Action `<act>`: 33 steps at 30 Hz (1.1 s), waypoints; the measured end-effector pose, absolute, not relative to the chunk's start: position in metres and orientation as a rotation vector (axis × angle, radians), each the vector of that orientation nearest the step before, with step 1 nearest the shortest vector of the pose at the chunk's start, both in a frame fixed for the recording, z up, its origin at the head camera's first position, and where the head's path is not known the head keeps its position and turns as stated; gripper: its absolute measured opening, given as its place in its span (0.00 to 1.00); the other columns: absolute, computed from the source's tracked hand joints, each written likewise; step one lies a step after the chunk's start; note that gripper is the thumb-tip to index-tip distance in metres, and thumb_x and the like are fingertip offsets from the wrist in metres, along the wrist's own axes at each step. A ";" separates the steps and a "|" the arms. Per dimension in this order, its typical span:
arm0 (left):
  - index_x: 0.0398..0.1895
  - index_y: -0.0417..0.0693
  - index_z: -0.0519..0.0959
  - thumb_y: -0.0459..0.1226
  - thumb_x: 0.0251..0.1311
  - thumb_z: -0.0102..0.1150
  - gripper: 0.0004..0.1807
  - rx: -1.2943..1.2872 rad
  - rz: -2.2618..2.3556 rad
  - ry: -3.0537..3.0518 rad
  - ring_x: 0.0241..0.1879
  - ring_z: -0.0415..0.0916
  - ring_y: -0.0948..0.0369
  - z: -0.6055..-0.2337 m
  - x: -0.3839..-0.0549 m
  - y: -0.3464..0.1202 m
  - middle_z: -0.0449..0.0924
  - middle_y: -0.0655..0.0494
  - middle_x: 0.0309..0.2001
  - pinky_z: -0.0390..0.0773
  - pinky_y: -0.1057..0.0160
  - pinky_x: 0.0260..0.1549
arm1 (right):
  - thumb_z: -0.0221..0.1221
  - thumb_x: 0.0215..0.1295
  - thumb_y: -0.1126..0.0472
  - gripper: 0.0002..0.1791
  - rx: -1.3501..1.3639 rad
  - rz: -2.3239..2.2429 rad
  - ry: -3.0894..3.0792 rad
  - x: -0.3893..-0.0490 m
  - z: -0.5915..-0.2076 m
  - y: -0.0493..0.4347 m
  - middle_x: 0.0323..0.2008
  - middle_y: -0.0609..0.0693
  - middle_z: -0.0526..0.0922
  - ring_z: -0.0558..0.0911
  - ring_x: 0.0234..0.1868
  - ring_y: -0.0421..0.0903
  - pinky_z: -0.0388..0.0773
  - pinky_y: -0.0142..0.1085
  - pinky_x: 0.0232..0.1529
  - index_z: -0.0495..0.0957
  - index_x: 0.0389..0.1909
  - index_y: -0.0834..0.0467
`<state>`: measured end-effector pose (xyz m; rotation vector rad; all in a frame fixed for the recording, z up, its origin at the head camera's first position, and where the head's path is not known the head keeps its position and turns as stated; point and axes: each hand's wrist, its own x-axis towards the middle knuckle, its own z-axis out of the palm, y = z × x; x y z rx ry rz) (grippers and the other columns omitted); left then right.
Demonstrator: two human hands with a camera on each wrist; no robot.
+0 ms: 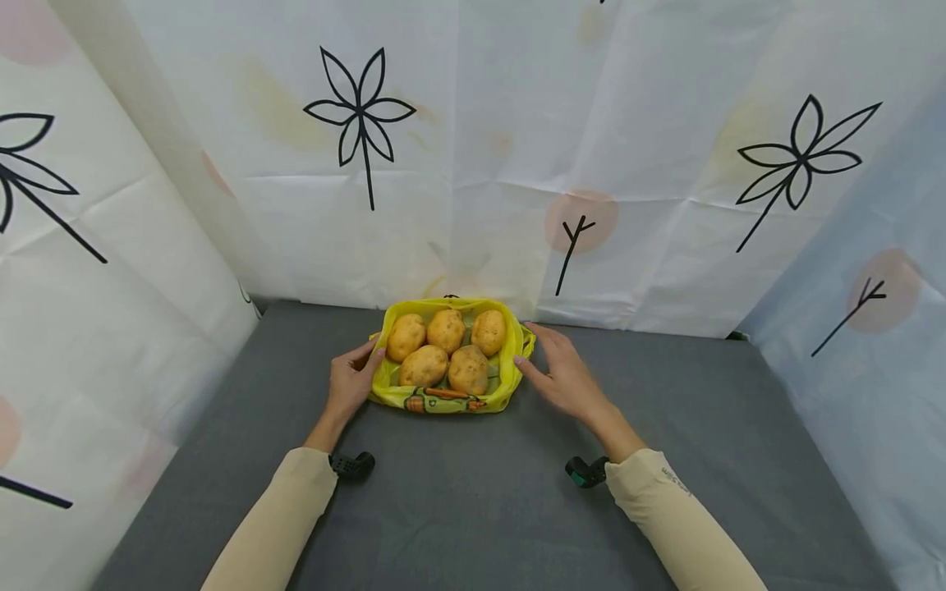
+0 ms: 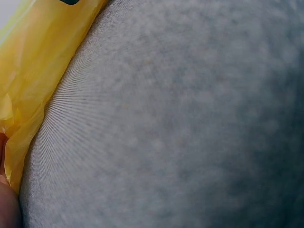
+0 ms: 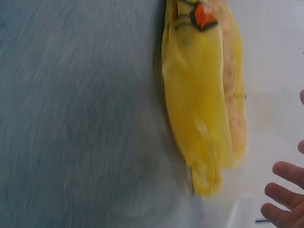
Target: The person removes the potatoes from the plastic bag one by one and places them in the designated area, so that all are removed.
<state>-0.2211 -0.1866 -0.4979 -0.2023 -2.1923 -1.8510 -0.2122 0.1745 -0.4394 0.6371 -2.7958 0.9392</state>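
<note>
Several potatoes lie in a yellow plastic bag whose top is spread wide, its rim folded around them. Orange printed pictures show on the bag's front. At the bag's left side my left hand pinches the edge, thumb at the rim; in the left wrist view only a bit of the thumb shows beside the yellow plastic. My right hand is beside the right end, fingers spread. From the right wrist, the fingers appear apart from the bag's knotted-looking corner.
A dark grey cloth covers the table. White curtains printed with black flowers and twigs stand behind it and along both sides. The bag sits close to the table's back edge. Both wrists wear dark bands.
</note>
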 end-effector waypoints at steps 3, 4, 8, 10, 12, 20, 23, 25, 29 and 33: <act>0.65 0.30 0.75 0.31 0.73 0.57 0.21 -0.187 -1.855 -2.200 0.58 0.78 0.55 -0.497 -0.221 -0.187 0.75 0.35 0.63 0.78 0.76 0.46 | 0.58 0.75 0.49 0.34 0.680 1.019 -2.787 -0.215 -0.440 0.160 0.68 0.61 0.71 0.70 0.67 0.62 0.69 0.61 0.63 0.64 0.75 0.59; 0.65 0.30 0.75 0.31 0.73 0.57 0.21 -0.183 -1.856 -2.203 0.56 0.78 0.59 -0.496 -0.220 -0.187 0.75 0.35 0.63 0.78 0.76 0.46 | 0.60 0.75 0.50 0.33 0.698 1.042 -2.786 -0.216 -0.440 0.155 0.66 0.61 0.72 0.72 0.65 0.62 0.72 0.60 0.60 0.66 0.74 0.60; 0.65 0.30 0.75 0.32 0.73 0.58 0.21 -0.163 -1.853 -2.210 0.50 0.78 0.70 -0.495 -0.219 -0.188 0.75 0.34 0.63 0.78 0.76 0.45 | 0.63 0.72 0.54 0.33 0.757 1.155 -2.810 -0.222 -0.444 0.137 0.66 0.61 0.73 0.75 0.61 0.62 0.77 0.56 0.56 0.68 0.73 0.60; 0.65 0.30 0.75 0.31 0.73 0.58 0.21 -0.155 -1.849 -2.209 0.50 0.78 0.70 -0.494 -0.218 -0.188 0.76 0.34 0.62 0.79 0.76 0.44 | 0.65 0.70 0.53 0.34 0.774 1.195 -2.842 -0.225 -0.447 0.128 0.66 0.62 0.71 0.75 0.61 0.63 0.76 0.57 0.56 0.68 0.73 0.59; 0.65 0.31 0.75 0.32 0.73 0.57 0.20 -0.145 -1.842 -2.213 0.50 0.78 0.68 -0.494 -0.218 -0.188 0.76 0.34 0.62 0.79 0.76 0.44 | 0.66 0.70 0.51 0.36 0.774 1.200 -2.890 -0.228 -0.451 0.121 0.66 0.62 0.70 0.74 0.62 0.62 0.75 0.58 0.57 0.67 0.74 0.58; 0.65 0.32 0.76 0.33 0.74 0.57 0.20 -0.122 -1.848 -2.228 0.58 0.77 0.52 -0.493 -0.218 -0.186 0.75 0.37 0.63 0.78 0.76 0.46 | 0.68 0.65 0.45 0.42 0.757 1.103 -3.028 -0.230 -0.467 0.106 0.54 0.60 0.72 0.75 0.42 0.51 0.74 0.45 0.39 0.64 0.77 0.50; 0.64 0.32 0.76 0.32 0.74 0.56 0.20 -0.124 -1.847 -2.225 0.60 0.76 0.48 -0.494 -0.218 -0.186 0.75 0.36 0.63 0.78 0.76 0.47 | 0.69 0.64 0.44 0.43 0.742 1.101 -3.038 -0.229 -0.470 0.104 0.55 0.60 0.73 0.74 0.40 0.49 0.73 0.43 0.38 0.63 0.77 0.50; 0.64 0.31 0.76 0.32 0.74 0.56 0.20 -0.126 -1.842 -2.223 0.59 0.77 0.50 -0.494 -0.218 -0.186 0.76 0.36 0.63 0.78 0.76 0.47 | 0.69 0.64 0.45 0.43 0.723 1.136 -3.029 -0.229 -0.470 0.103 0.57 0.60 0.74 0.75 0.44 0.50 0.74 0.44 0.40 0.63 0.77 0.50; 0.64 0.31 0.76 0.32 0.74 0.56 0.19 -0.131 -1.843 -2.215 0.56 0.78 0.60 -0.494 -0.219 -0.186 0.76 0.36 0.62 0.78 0.76 0.47 | 0.70 0.64 0.49 0.41 0.689 1.215 -3.001 -0.229 -0.470 0.099 0.57 0.60 0.75 0.76 0.47 0.52 0.75 0.47 0.43 0.64 0.75 0.52; 0.64 0.31 0.76 0.32 0.74 0.56 0.19 -0.125 -1.844 -2.217 0.54 0.78 0.63 -0.493 -0.219 -0.186 0.76 0.36 0.62 0.78 0.75 0.46 | 0.70 0.64 0.53 0.42 0.676 1.269 -2.990 -0.229 -0.471 0.097 0.57 0.62 0.72 0.73 0.47 0.53 0.74 0.47 0.43 0.63 0.76 0.51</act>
